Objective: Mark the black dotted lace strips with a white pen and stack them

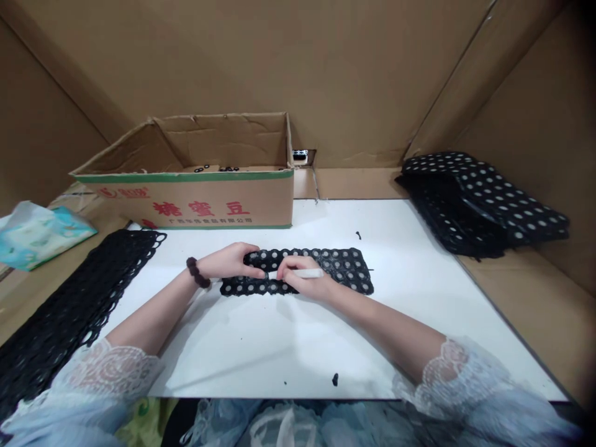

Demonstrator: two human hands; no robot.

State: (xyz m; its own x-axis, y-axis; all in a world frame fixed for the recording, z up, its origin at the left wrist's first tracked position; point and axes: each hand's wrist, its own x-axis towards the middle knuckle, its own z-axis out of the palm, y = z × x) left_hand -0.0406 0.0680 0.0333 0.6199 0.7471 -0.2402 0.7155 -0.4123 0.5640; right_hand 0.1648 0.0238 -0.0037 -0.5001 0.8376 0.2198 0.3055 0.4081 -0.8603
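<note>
A black perforated sheet (347, 264) with rows of round holes lies flat on the white tabletop. My left hand (233, 261) rests on its left part, thumb and fingers apart, pressing against the sheet. Between the fingers of my right hand (302, 279) is a white pen-like tool (310, 273). Its tip points left, close to my left thumb, over the middle of the sheet. Whether the tip touches the sheet I cannot tell. A thin dark strand sticks out from the sheet's right edge.
An open cardboard box (223, 198) with small black rings inside stands behind. Another black perforated strip (69, 292) lies at left, near a tissue pack (46, 236). More folded black sheets (484, 198) are piled at right. Small black scraps (335, 379) dot the table (279, 347); cardboard walls surround it.
</note>
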